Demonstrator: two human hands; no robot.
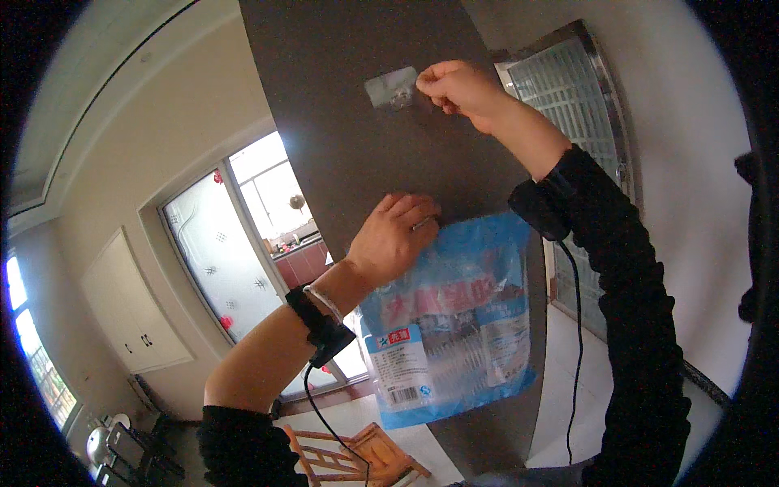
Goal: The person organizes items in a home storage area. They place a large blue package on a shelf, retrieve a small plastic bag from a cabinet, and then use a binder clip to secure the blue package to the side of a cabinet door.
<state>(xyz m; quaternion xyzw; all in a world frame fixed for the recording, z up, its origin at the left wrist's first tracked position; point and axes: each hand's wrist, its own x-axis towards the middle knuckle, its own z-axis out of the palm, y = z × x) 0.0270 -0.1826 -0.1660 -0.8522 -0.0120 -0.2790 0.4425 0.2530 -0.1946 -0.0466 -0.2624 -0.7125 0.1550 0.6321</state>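
A flat, dark brown upright panel (341, 122) stands before me. On its upper part is a pale, translucent adhesive hook patch (394, 88), with my right hand (459, 91) at its right edge, thumb and fingertips pinched together; whether they grip the patch I cannot tell. Lower down, my left hand (398, 231), wearing a ring, lies over the top left edge of a blue and clear printed plastic bag (450, 322). Its fingers are bent, and their grip on the bag is unclear. The bag hangs flat against the panel and bears writing.
Black devices with cables are strapped to both forearms. To the left are a frosted sliding door (225, 262) and a white wall cabinet (137, 304). A wooden chair (377, 453) stands below, and a glass-paned door (566, 97) is at the right.
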